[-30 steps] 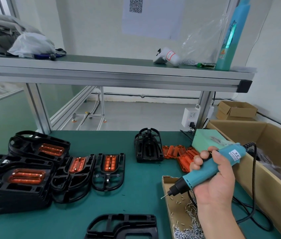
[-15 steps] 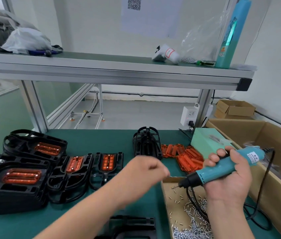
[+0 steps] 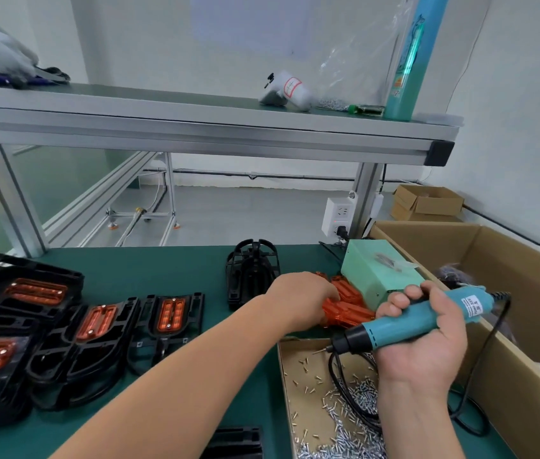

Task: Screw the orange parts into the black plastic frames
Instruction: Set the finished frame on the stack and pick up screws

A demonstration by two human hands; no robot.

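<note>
Head view: fitted frames (image 3: pixel 123 336), each with an orange insert (image 3: pixel 171 314) seated, lie fanned and stacked well out to the left of the left hand (image 3: pixel 301 299), so a fair batch looks done. That left hand is down on the loose orange parts (image 3: pixel 348 314). Its fingers are hidden behind the knuckles, so I can't tell if it has one pinched yet. The right hand (image 3: pixel 427 342) is wrapped tight round the electric screwdriver (image 3: pixel 407 324), bit over the screw tray (image 3: pixel 290 369) just below that grip. An empty frame (image 3: pixel 235 442) lies near the left forearm, an upright frame (image 3: pixel 252 273) just beside the left knuckles. Left to do, by my read: lift part, seat it, drive screws.
</note>
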